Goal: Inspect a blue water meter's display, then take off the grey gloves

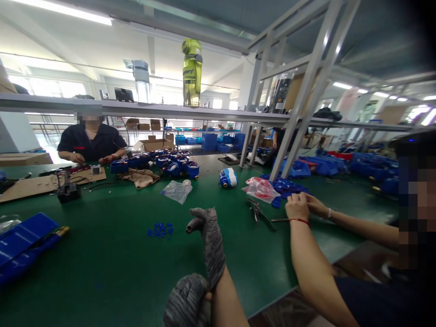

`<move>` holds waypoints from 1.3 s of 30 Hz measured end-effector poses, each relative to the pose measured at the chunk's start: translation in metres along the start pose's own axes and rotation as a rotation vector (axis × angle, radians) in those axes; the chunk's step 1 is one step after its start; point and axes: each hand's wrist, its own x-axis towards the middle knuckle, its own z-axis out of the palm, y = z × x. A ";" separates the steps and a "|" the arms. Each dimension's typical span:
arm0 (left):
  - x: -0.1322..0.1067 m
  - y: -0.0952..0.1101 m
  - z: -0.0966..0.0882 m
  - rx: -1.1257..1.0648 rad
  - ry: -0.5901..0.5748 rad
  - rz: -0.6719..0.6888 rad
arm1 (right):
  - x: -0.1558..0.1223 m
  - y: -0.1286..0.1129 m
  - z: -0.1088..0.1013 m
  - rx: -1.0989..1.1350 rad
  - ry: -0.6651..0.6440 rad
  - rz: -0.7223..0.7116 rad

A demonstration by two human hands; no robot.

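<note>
Both my hands wear grey gloves above the green table. My right hand (211, 243) is raised, its fingers pointing left and apart, holding nothing; a finger end of its glove looks open. Lower down, my left hand (187, 300) is closed at my right wrist, with a bare fingertip against the cuff of the right glove (215, 274). Small blue pieces (161, 230) lie scattered on the table, left of my right hand. Beyond them is a clear plastic bag (177, 190).
At right, a co-worker's hands (299, 206) work near pliers (259, 213) and a bag with red pieces (261, 188). Blue round housings (173, 168) and a cloth (139, 178) lie farther back. Another person (91, 141) sits across. A shelf (163, 110) spans overhead.
</note>
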 end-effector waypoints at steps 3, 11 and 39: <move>0.015 -0.013 0.001 0.076 0.064 0.150 | -0.027 0.018 0.053 0.098 0.021 -0.018; 0.034 -0.040 0.014 0.394 -0.095 0.363 | -0.058 0.099 0.172 0.101 -0.073 0.049; 0.090 0.039 0.069 -0.585 -0.173 -0.479 | 0.046 0.032 0.030 -0.144 -0.349 -0.175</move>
